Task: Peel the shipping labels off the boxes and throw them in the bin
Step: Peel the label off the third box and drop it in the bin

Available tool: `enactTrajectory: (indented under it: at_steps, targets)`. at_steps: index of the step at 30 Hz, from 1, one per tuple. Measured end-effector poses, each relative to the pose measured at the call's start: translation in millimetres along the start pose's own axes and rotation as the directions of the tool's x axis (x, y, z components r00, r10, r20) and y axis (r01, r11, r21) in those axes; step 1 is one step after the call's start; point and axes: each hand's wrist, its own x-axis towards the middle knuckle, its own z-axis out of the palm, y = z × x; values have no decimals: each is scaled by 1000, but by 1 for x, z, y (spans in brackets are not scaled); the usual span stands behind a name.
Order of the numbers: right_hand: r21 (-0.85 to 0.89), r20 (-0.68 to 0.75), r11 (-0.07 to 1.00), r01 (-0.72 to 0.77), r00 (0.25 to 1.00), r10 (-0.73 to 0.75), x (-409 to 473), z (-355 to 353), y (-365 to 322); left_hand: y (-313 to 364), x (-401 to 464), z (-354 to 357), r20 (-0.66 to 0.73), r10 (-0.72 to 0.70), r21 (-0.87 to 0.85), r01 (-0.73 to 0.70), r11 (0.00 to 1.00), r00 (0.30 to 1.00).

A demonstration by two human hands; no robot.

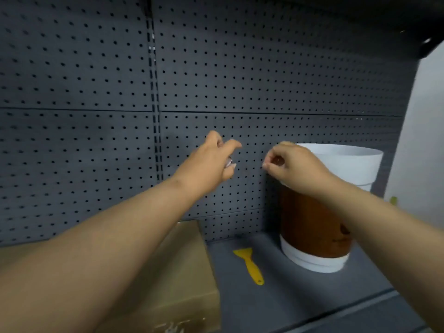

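The bin (319, 212) is brown with white rim and base. Left of it lie a yellow scraper (249, 264) and a tan box (185, 272). Behind it, the pegboard (264, 75) is dark grey (evenly dotted with black holes).

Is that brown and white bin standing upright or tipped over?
Upright. The bin stands on its white base on the grey shelf, open white rim facing up. Its contents are hidden.

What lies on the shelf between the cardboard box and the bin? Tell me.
In the head view, a yellow scraper lies flat on the grey shelf between the cardboard box and the bin, touching neither.
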Motion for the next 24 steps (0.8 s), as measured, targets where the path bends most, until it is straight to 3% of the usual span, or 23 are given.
enactTrajectory:
  at_steps: [7, 15, 24]
  targets:
    - [-30, -161, 996, -80, 984, 74, 25, -88, 94, 74, 110, 24, -143, 54, -14, -56, 998, 988]
    - [17, -137, 994, -110, 984, 111, 45, -119, 181, 126, 181, 72, -195, 17, 71, -4, 997, 981]
    - [59, -60, 992, -115, 991, 119, 52, -104, 231, 143, 207, 108, 19, -130, 78, 128, 989, 991]
